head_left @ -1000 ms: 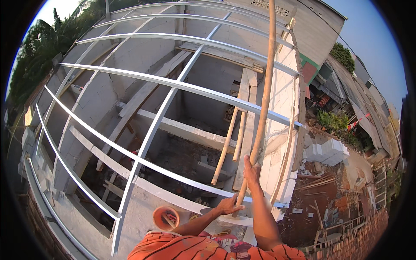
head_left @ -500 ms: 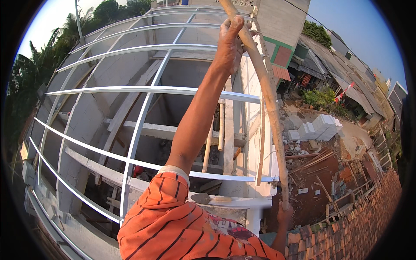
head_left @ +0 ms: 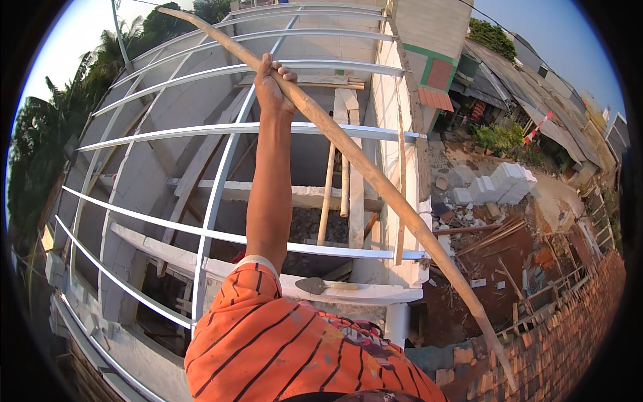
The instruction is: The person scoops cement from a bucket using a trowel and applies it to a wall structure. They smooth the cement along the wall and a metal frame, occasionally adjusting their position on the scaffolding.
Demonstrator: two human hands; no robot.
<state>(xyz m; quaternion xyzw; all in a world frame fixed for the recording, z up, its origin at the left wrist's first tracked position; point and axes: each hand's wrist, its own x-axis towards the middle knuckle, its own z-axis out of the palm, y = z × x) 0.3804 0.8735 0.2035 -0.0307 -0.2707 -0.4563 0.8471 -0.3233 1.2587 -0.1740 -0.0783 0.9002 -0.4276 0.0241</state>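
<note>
My left hand [head_left: 273, 84] is closed around a long, slightly bent wooden pole [head_left: 365, 166], with that arm stretched out ahead of me in an orange striped sleeve. The pole slants from the far left, above the metal roof frame, to the lower right, where its near end hangs above the roof tiles. Light metal battens [head_left: 181, 133] pass under the raised arm and the pole. My right hand is out of view. A trowel [head_left: 310, 286] with a pale handle lies on the white block wall top [head_left: 395, 293] in front of my body.
Beneath the frame are unfinished rooms with deep drops and wooden planks [head_left: 356, 181]. To the right, far below, a stack of white blocks [head_left: 512, 182] stands beside debris and loose timber. A clay tile roof [head_left: 576, 321] fills the lower right. Neighbouring roofs and trees lie beyond.
My left hand has moved left and slightly nearer, swinging the pole's far end left. The near end has shifted right. My right hand, earlier on the pole's lower part, has left the view.
</note>
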